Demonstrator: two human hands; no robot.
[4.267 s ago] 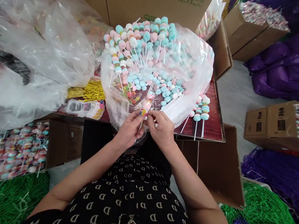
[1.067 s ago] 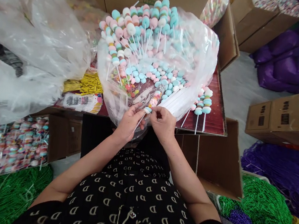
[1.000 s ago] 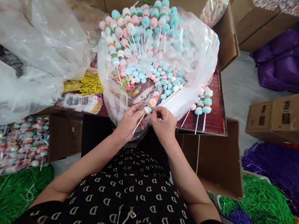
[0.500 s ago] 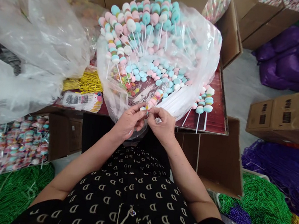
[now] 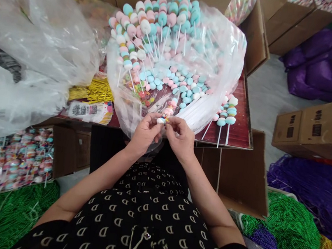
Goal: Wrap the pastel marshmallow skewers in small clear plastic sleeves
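Between my two hands is a marshmallow skewer in a clear wrapper (image 5: 168,110), its pink and white pieces pointing away from me. My left hand (image 5: 145,133) pinches its near end from the left, with the fingers curled. My right hand (image 5: 181,138) pinches the same end from the right, thumb against forefinger. The stick itself is hidden by my fingers. Just beyond lie loose marshmallows (image 5: 187,88) in pink, blue and white. Several finished skewers (image 5: 163,16) are heaped farther back on the clear plastic bag (image 5: 226,54). White sticks (image 5: 200,112) lie right of my hands.
Yellow twist ties (image 5: 96,90) and printed labels (image 5: 88,111) sit left on the red table (image 5: 243,127). More skewers (image 5: 231,111) rest near its right edge. An opened carton (image 5: 242,173) stands below right. Wrapped skewers (image 5: 11,159) fill a box at lower left.
The wrapped skewer has been drawn slightly toward me and its near end tilted up. Both hands stay at the same place, fingers shifted around the wrapper's end.
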